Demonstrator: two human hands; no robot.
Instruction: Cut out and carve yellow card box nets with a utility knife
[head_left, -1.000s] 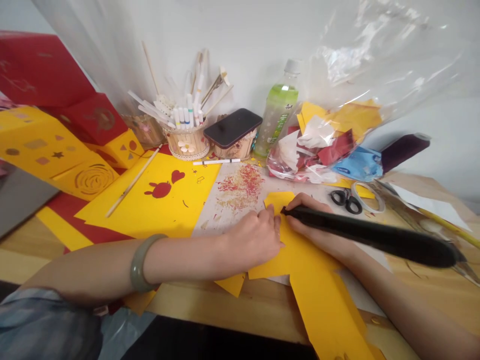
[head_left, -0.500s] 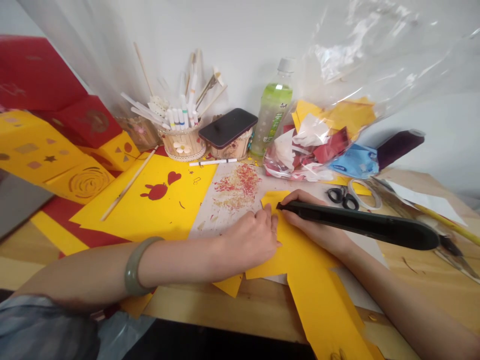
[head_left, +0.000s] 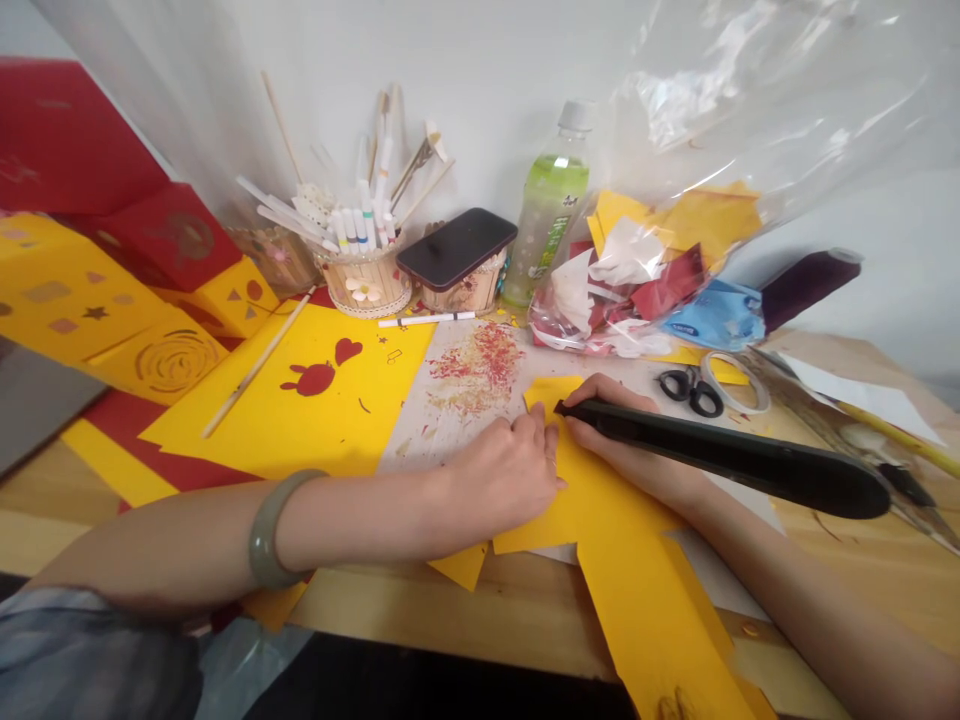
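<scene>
Yellow cardstock [head_left: 600,500] lies on a pale, scuffed board [head_left: 420,420], and a long folded strip of it hangs over the table's front edge. My left hand [head_left: 510,465], fingers curled and drawn together, presses down on the cardstock. Just to its right, my right hand [head_left: 630,440] grips a long black utility knife [head_left: 735,455]. Its narrow end meets the yellow sheet close to my left fingertips, while the thick end sticks out to the right. The exact blade and the cut line are too small or hidden to make out.
Black-handled scissors [head_left: 690,390] and a tape roll [head_left: 736,382] lie right of my hands. Behind stand a marker basket [head_left: 367,285], a phone [head_left: 457,245], a green bottle [head_left: 551,220] and a clear bag of scraps [head_left: 637,290]. Red and yellow paper boxes [head_left: 112,290] rise at left.
My view has shifted slightly, so things sit a little differently in the picture. Both hands and the knife stay in almost the same place on the cardstock.
</scene>
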